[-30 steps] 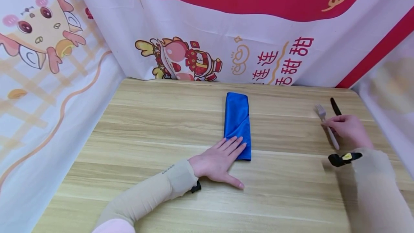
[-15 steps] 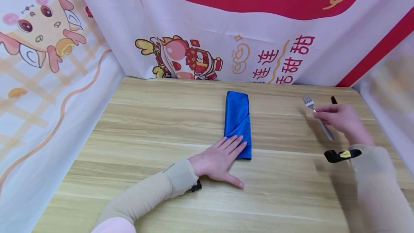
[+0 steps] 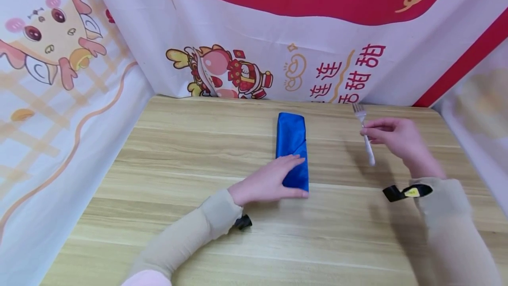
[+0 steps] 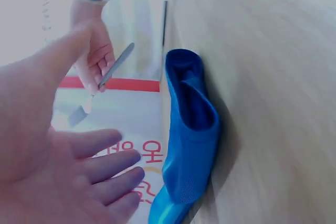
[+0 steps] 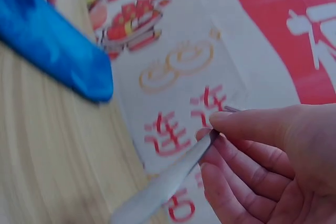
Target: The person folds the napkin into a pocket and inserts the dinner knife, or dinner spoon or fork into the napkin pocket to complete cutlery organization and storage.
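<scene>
A folded blue satin napkin (image 3: 291,138) lies lengthwise on the wooden table. Its near end shows open folds, like a pocket, in the left wrist view (image 4: 191,129). My left hand (image 3: 271,180) hovers over the near part of the napkin, thumb spread from the fingers, holding nothing. At the right, my right hand (image 3: 401,140) pinches a silver fork (image 3: 367,140) between thumb and fingertips, above the table. The fork's tines point toward the back and its handle toward me. In the right wrist view the handle (image 5: 163,182) extends from the pinch; the tines are mostly hidden.
The wooden table (image 3: 190,144) meets a printed white and red cloth (image 3: 258,25) hanging along its back edge. Another printed cloth (image 3: 51,114) hangs on the left. A wrist camera (image 3: 406,192) sticks out from the right sleeve.
My right hand has lifted the fork and carried it left and away from me. My left hand, flat on the napkin before, has risen off it. The black knife is now out of sight in the head view.
</scene>
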Action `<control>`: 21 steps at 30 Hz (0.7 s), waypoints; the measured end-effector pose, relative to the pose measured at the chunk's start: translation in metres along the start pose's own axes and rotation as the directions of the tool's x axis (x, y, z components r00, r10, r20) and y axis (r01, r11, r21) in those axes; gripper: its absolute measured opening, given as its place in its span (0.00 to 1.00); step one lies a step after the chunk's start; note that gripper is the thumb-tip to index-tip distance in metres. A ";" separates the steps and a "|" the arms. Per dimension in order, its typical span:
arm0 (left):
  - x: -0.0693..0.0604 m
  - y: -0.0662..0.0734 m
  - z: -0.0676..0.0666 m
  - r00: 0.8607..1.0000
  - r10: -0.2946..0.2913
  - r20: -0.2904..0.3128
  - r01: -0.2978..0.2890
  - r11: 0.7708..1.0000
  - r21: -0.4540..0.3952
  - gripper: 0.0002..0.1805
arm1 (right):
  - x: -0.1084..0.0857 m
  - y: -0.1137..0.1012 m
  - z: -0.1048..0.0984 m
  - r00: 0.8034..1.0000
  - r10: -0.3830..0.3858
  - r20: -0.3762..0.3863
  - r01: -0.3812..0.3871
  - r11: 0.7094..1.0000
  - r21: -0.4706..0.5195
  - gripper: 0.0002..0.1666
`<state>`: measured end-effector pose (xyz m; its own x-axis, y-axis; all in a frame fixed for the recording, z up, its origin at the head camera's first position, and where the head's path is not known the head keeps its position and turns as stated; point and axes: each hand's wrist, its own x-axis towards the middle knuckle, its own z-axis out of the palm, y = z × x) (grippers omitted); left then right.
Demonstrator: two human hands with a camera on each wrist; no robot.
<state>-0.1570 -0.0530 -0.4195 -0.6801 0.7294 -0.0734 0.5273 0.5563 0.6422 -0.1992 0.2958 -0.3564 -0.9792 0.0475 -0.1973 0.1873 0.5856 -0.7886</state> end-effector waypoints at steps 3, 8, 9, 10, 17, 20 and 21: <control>0.006 -0.001 -0.003 0.998 -0.031 -0.062 0.020 0.986 -0.168 0.46 | -0.003 -0.012 0.011 0.999 -0.046 0.007 0.045 0.997 0.063 0.36; 0.014 -0.003 -0.002 0.989 -0.056 -0.138 -0.001 0.926 -0.377 0.38 | -0.009 -0.031 0.035 0.989 -0.147 0.016 0.142 0.971 0.193 0.26; 0.015 -0.003 -0.001 0.987 -0.058 -0.150 -0.009 0.912 -0.409 0.37 | -0.010 -0.035 0.040 0.986 -0.163 0.019 0.155 0.965 0.213 0.25; 0.017 -0.004 0.000 0.985 -0.057 -0.161 -0.019 0.899 -0.437 0.35 | -0.011 -0.039 0.045 0.983 -0.180 0.023 0.170 0.958 0.230 0.23; 0.022 -0.002 0.005 0.975 -0.083 -0.207 -0.059 0.799 -0.598 0.26 | -0.017 -0.054 0.078 0.965 -0.255 0.065 0.230 0.937 0.262 0.20; 0.024 -0.002 0.006 0.968 -0.111 -0.225 -0.056 0.779 -0.625 0.21 | -0.017 -0.056 0.088 0.955 -0.291 0.060 0.260 0.915 0.309 0.17; 0.024 -0.002 0.007 0.965 -0.120 -0.233 -0.054 0.777 -0.627 0.19 | -0.016 -0.056 0.091 0.952 -0.300 0.062 0.266 0.909 0.320 0.17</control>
<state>-0.1708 -0.0343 -0.4276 -0.8383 0.5444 0.0295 0.1276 0.1431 0.9814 -0.1866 0.1888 -0.3625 -0.9835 -0.1805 0.0128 -0.0649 0.2863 -0.9559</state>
